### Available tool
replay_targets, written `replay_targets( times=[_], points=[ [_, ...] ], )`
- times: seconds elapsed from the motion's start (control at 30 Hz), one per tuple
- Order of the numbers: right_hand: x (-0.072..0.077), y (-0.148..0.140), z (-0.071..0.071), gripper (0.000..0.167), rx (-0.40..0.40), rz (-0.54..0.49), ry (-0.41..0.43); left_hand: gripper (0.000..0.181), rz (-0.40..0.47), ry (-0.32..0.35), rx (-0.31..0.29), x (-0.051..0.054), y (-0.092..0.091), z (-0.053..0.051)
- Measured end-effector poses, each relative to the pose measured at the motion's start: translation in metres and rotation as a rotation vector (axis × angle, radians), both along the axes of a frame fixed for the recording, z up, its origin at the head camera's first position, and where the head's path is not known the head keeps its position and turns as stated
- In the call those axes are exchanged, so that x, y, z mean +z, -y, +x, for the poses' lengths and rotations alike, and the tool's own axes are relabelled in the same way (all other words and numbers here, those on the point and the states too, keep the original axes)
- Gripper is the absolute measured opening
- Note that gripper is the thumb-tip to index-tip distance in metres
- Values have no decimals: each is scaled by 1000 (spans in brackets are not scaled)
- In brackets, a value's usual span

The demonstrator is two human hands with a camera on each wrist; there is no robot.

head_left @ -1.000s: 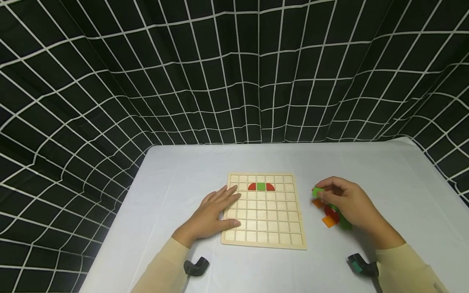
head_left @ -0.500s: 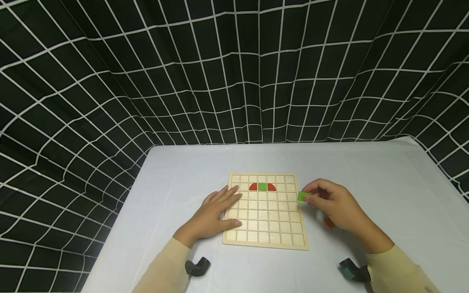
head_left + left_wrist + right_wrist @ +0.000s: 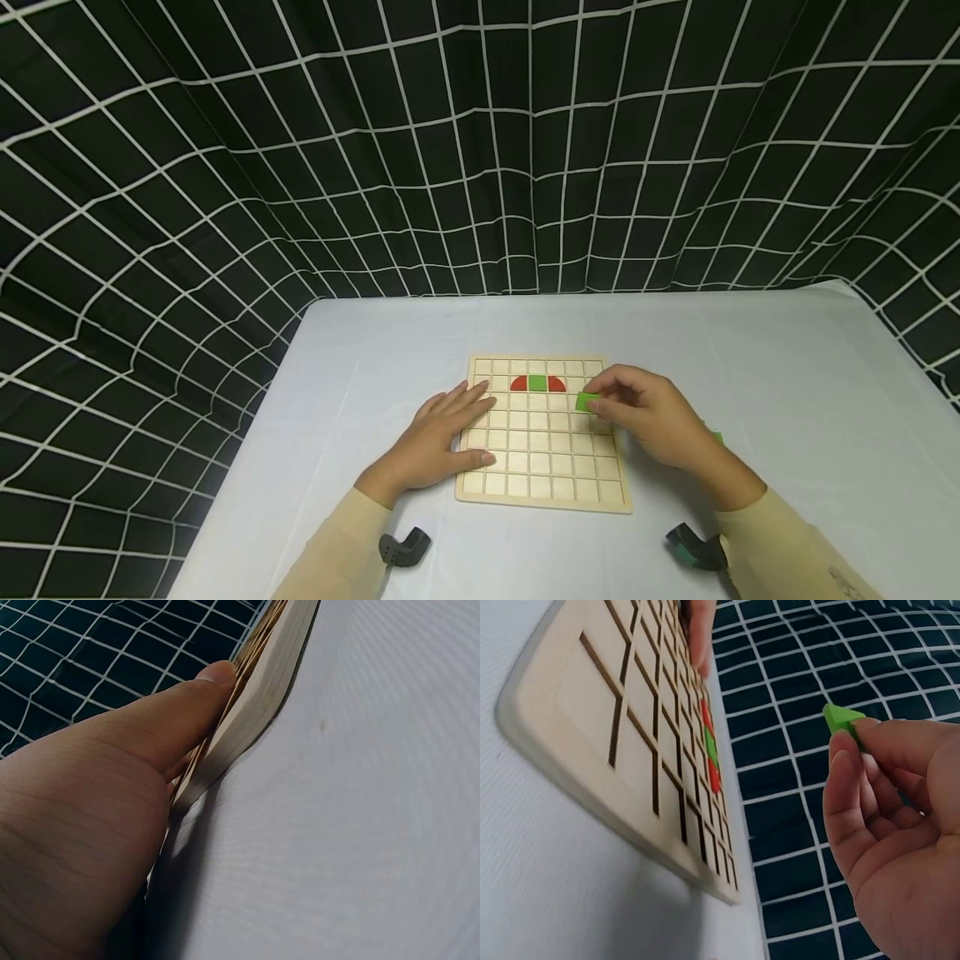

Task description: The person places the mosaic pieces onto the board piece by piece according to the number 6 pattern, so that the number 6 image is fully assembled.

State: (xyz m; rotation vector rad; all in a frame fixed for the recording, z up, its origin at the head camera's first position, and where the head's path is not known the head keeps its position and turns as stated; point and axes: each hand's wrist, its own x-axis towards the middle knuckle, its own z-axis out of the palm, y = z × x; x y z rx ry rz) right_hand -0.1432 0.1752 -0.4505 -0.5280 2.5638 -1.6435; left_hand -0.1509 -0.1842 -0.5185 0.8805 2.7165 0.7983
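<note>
A light wooden grid board (image 3: 537,441) lies on the table. In its second row from the back sit a red quarter-round piece (image 3: 519,384), a green square (image 3: 537,383) and another red quarter-round piece (image 3: 557,384). My left hand (image 3: 435,442) rests with spread fingers on the board's left edge; the left wrist view shows the thumb (image 3: 214,675) on the rim. Between thumb and fingertips my right hand (image 3: 656,417) pinches a green piece (image 3: 585,402) above the right part of the board. The right wrist view shows that green piece (image 3: 843,718) held clear of the board.
Part of a green piece (image 3: 718,437) shows on the table behind my right wrist; anything else there is hidden by the arm. A dark curved device is at each wrist. Black curtains with white grid lines stand beyond the table (image 3: 390,333).
My right hand has moved left from the loose pieces beside the board to above the board's right part, carrying the green piece. My left hand has stayed in place.
</note>
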Motion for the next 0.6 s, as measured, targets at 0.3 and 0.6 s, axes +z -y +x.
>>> replay_targets(
  times=[0.3, 0.6],
  points=[
    [1, 15, -8, 10, 9, 2, 1, 88, -10, -2, 5, 1, -1, 0],
    [-3, 30, -18, 11, 29, -6, 41, 88, -27, -14, 5, -1, 0, -1]
  ],
)
